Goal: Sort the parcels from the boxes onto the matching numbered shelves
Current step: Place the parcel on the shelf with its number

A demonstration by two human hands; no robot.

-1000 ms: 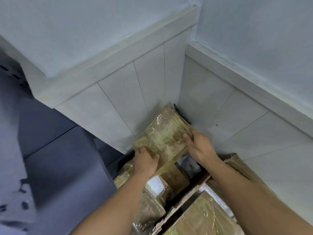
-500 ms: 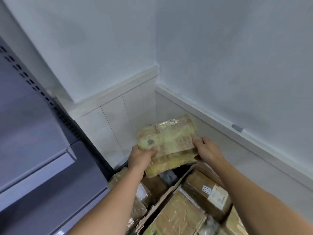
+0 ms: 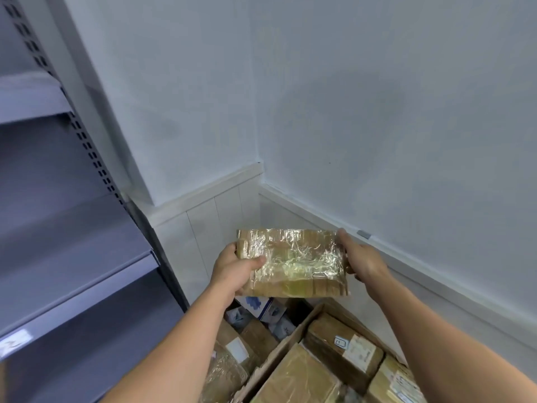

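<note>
A brown parcel [image 3: 292, 261] wrapped in shiny film is hanging in the air before the room corner, lying roughly level, above the open cardboard box [image 3: 276, 354] and touching nothing but the two hands. Its long edges are running left to right, and its far edge is showing against the tiled lower wall [image 3: 203, 228].

To the left, grey metal shelves [image 3: 72, 257] are jutting out, their front lips running diagonally toward the perforated upright [image 3: 90, 152]. A strip of tiled wall is showing between that upright and the parcel's left end, so there is open room on that side. The nearest shelf lip is carrying a white label [image 3: 13, 344], too blurred to read. Below the parcel, a blue-and-white carton [image 3: 258, 305] and taped brown packages [image 3: 343, 347] are crowding the boxes, leaving little free space there.

The left hand [image 3: 232, 271] is gripping the parcel's left end, thumb lying flat across the top face and the fingers curling underneath. The right hand [image 3: 363, 260] is clasping the right end, fingers [image 3: 343, 234] reaching round the far corner. Both forearms are stretching forward from the bottom of the view.
</note>
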